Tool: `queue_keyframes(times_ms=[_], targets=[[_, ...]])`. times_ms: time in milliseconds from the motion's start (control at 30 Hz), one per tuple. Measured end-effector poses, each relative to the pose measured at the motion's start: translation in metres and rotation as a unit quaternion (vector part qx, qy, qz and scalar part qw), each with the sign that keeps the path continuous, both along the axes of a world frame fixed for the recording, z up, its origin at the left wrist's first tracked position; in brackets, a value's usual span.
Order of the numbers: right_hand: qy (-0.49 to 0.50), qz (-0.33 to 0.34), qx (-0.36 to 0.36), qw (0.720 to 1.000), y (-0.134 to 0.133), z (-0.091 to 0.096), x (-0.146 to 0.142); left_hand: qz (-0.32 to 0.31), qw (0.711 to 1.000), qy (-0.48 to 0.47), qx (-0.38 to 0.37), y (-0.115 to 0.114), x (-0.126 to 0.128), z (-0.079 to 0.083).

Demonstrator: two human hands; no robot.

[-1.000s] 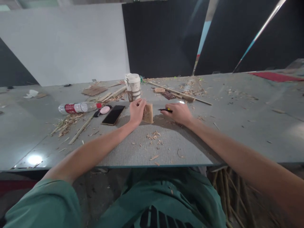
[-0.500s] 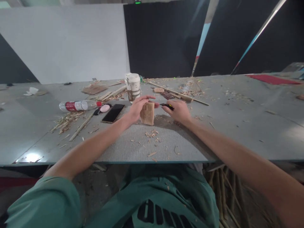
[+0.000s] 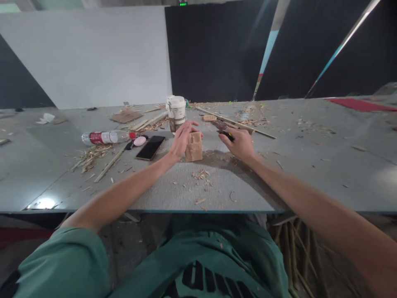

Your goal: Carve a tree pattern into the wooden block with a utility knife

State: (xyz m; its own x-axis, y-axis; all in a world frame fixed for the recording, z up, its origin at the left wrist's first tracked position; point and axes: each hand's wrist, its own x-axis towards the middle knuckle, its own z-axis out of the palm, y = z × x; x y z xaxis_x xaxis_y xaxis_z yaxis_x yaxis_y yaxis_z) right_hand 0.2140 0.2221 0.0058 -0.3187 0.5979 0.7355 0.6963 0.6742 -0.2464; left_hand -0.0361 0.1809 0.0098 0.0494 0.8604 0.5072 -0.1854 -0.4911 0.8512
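Note:
A light brown wooden block [image 3: 194,147] stands upright on the grey table [image 3: 279,174] in front of me. My left hand [image 3: 181,140] rests against its left side with the fingers stretched out over its top. My right hand [image 3: 238,142] is just right of the block, closed around a small black and yellow knife [image 3: 226,134] whose tip points left towards the block. Wood shavings [image 3: 200,176] lie on the table below the block.
A paper cup [image 3: 177,111] stands behind the block. A black phone [image 3: 150,147], a pink oval object [image 3: 139,141] and a lying plastic bottle [image 3: 105,137] are to the left. Bamboo strips [image 3: 235,122] and scraps litter the far table. Bamboo sticks [image 3: 297,248] lean under the table's right.
My left hand has opened, its fingers now stretched over the block's top. The block has turned more upright. My right hand with the knife has lifted and drawn a little away.

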Motion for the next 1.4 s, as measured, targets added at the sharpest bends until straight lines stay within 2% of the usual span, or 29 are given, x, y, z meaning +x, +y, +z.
queue_keyframes(times_ms=[200,467,667,1033,1400], targets=[[0.003,0.009,-0.003,1.0,-0.003,0.0019,-0.0001,-0.055,0.998,-0.038,-0.011,0.002,-0.0016,-0.006],[-0.001,0.016,-0.007,1.0,-0.0047,0.0034,-0.0006,-0.1,0.994,-0.044,-0.028,-0.0038,-0.0013,0.0004],[-0.009,0.023,-0.008,1.0,-0.006,0.0031,-0.0014,-0.099,0.994,-0.029,-0.02,-0.0044,0.0,-0.0017],[-0.013,0.034,-0.01,0.999,-0.0097,0.0064,-0.0024,-0.135,0.99,-0.036,-0.028,-0.0048,-0.0006,-0.002],[-0.018,0.034,-0.01,0.999,-0.0089,0.0051,-0.0022,-0.131,0.99,-0.028,-0.035,-0.0056,-0.0009,-0.0015]])
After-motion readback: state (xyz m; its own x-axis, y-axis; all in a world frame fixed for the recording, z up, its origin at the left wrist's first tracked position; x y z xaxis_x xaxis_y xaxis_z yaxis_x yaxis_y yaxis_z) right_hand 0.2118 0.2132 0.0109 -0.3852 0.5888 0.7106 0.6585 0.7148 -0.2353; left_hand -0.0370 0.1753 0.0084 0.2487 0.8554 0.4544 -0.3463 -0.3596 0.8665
